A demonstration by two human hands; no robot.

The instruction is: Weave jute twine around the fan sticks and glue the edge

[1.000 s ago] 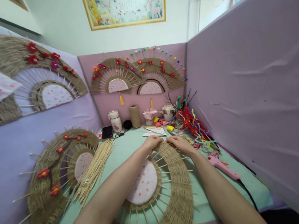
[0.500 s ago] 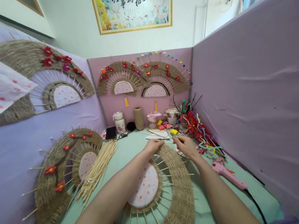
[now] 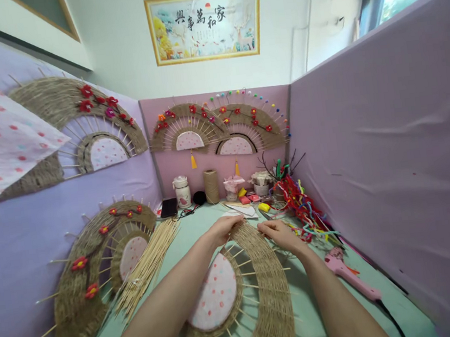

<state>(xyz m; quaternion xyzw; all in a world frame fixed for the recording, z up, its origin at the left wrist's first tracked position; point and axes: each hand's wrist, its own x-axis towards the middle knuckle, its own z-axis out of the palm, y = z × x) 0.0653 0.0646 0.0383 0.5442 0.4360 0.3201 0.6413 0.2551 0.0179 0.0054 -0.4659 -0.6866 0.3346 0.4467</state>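
A half-woven jute fan [image 3: 264, 289] with wooden spokes and a pink dotted centre lies on the green table in front of me. My left hand [image 3: 224, 227] is closed on the top edge of the fan's woven band. My right hand [image 3: 279, 233] pinches at the band's outer edge just to the right, fingers pressed together; a thin jute strand may be in them, but I cannot make it out.
A bundle of bamboo sticks [image 3: 150, 265] lies left of the fan, beside a finished fan with red flowers [image 3: 93, 266]. A pink glue gun [image 3: 351, 276] and coloured pipe cleaners [image 3: 301, 203] sit to the right. Twine spool [image 3: 211, 186], cup and small items stand at the back.
The camera has tilted up, so the scene sits lower in view. My right hand lifted off the band half a second ago and is back at its edge now. My left hand stays on the fan's top.
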